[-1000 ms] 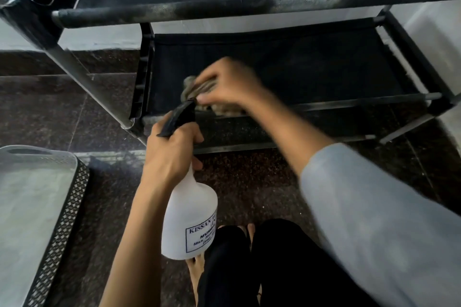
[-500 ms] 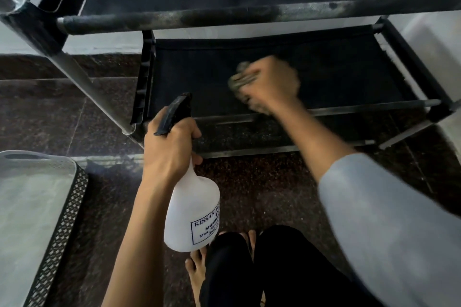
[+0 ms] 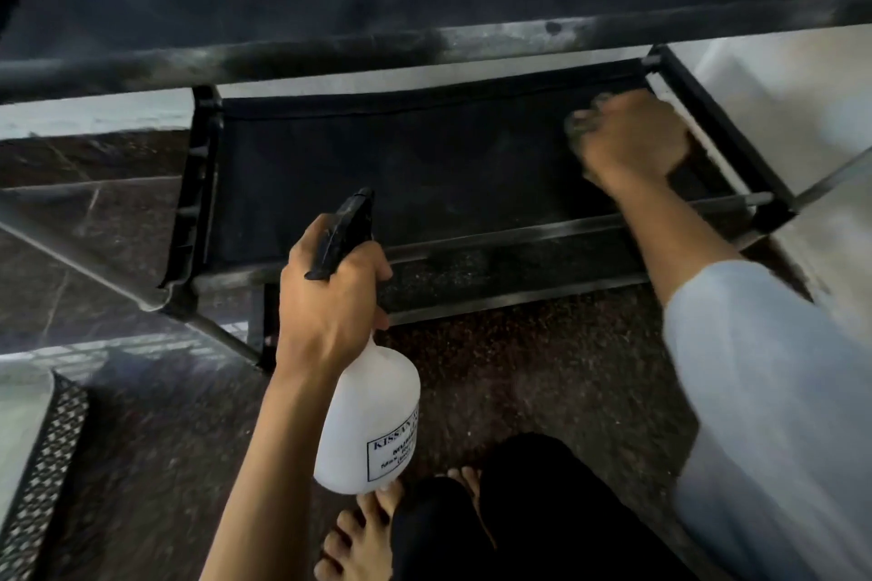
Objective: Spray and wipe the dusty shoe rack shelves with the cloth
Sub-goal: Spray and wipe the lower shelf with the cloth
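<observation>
Pressing a crumpled cloth (image 3: 581,124) onto the black fabric shelf (image 3: 377,165) near its right edge, the right hand (image 3: 632,139) curls its fingers around it. The left hand (image 3: 325,302) grips the neck of a white spray bottle (image 3: 373,420), held upright in front of the shelf's front rail (image 3: 519,236), black nozzle toward the shelf.

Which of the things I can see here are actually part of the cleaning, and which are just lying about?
Part of the job:
- cloth, gripped by the right hand
- spray bottle, gripped by the left hand
- lower shelf being wiped
- dusty upper rail

Just lying about:
- patterned tray on the floor at left
</observation>
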